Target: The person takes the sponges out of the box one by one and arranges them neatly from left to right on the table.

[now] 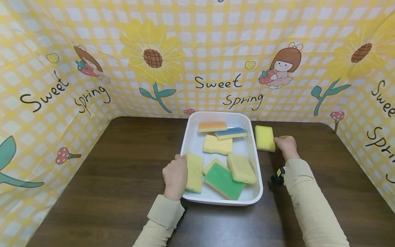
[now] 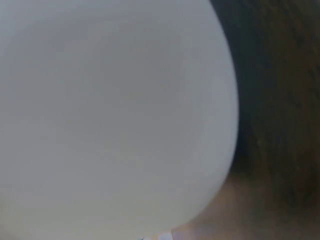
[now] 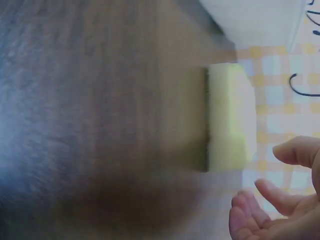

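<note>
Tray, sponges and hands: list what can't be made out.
- Head view: the left hand; its fingertips are hidden behind it.
- Head view: most of the bottom sponge, covered by the green sponge.
- Left wrist view: inside the tray, blocked by its blurred white wall.
- Right wrist view: right hand, cut by the right edge.

"Where's the tray (image 1: 220,201)?"

"On the table (image 1: 117,178), between my left hand (image 1: 175,176), at its left rim, and my right hand (image 1: 287,145)."

"And the loose sponge (image 1: 264,138)?"

"On the table, just right of the tray, with my right hand just beyond it."

"What's inside?"

"Three far sponges (image 1: 217,144) grouped behind; the left sponge (image 1: 194,173) along the wall beside my left hand; three near sponges (image 1: 224,181) overlapping at front right."

"Behind the table?"

"The curtain (image 1: 210,51)."
</note>
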Tool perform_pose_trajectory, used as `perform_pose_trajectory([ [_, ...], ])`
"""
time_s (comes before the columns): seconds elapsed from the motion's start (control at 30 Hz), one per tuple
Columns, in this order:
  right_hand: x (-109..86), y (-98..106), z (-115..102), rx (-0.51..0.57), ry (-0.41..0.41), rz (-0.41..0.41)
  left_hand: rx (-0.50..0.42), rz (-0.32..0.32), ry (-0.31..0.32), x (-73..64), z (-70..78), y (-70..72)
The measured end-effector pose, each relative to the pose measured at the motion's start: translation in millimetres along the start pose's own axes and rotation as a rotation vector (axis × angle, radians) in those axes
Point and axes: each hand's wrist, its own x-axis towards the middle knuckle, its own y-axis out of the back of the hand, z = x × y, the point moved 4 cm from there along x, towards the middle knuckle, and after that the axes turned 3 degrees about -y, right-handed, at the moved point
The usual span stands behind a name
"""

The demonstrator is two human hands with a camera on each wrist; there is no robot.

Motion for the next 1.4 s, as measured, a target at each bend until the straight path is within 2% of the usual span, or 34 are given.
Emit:
perform_pose_trajectory([
  [0.23,-8.5,20.4,-20.8,0.010,0.066,0.049,-0.005,0.014,-0.002,-0.7,1.1,-0.7],
  [0.33,-16.4,26.8,-36.1,0.002,0.101,0.027,0.002,0.031,-0.010,-1.0,1.0,-0.2],
  [0.47,-30.3,25.6,-58.3,-0.028,0.146,-0.030,0.014,0.042,-0.013,-1.1,0.6,1.1],
  [0.7,-59.2,4.7,-90.5,-0.177,0.274,-0.158,0.013,0.029,-0.006,0.2,-1.3,-0.3],
  [0.9,-80.7,-17.0,-101.1,-0.292,0.339,-0.215,0.010,0.059,-0.011,-0.6,-0.9,0.5],
  [1.1,-97.6,-37.4,-101.4,-0.403,0.407,-0.278,0.007,0.050,-0.004,0.1,-0.9,1.1],
  [1.27,-102.2,-54.0,-93.1,-0.505,0.412,-0.349,0.006,0.044,-0.007,0.6,-0.1,1.9],
  [1.4,-104.5,-64.5,-83.5,-0.560,0.384,-0.389,0.009,0.049,-0.014,0.6,0.2,0.6],
])
